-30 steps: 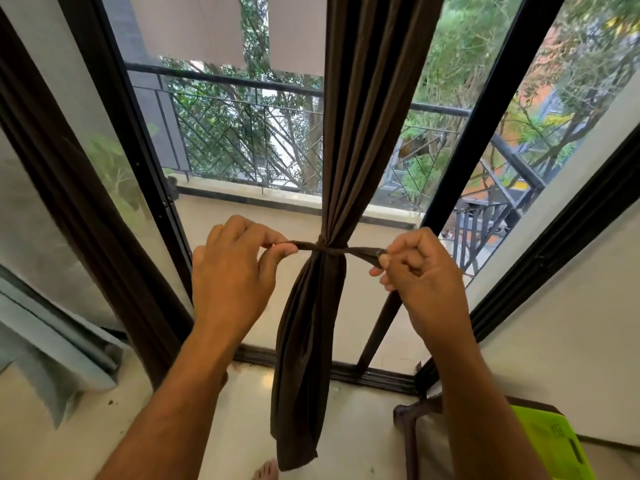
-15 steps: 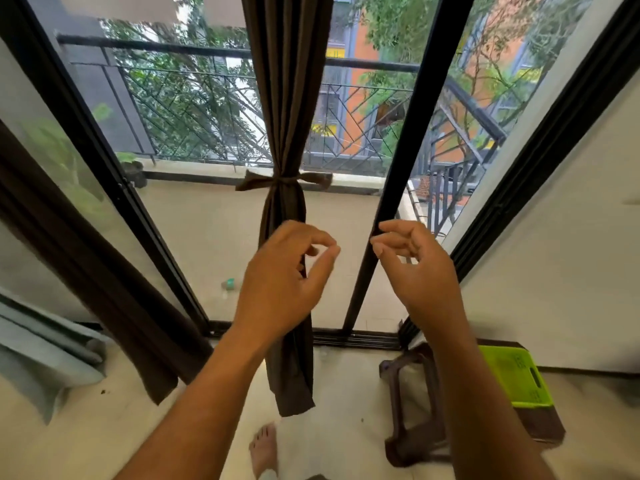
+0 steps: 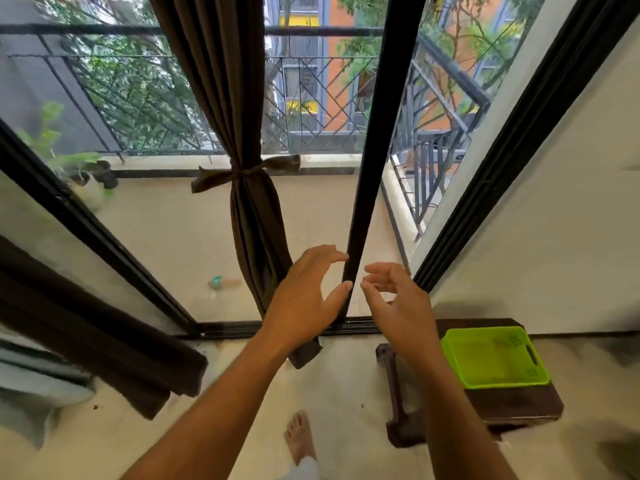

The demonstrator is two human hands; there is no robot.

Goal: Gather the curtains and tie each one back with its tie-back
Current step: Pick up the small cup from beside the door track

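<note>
At window, both hands had let go of tie-back (image 3: pixel 242 172): left hand (image 3: pixel 306 299) and right hand (image 3: pixel 398 303) spread, empty. Curtain (image 3: pixel 256 216) stayed knotted; second curtain (image 3: pixel 86 323) likely next.

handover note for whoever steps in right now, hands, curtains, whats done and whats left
Left hand: open, holds nothing, in front of the middle curtain's lower part.
Right hand: open, holds nothing.
Middle curtain: gathered, tie-back knotted around it. Done.
Left curtain: hangs loose, no tie-back visible on it. Gather and tie it next.
</note>
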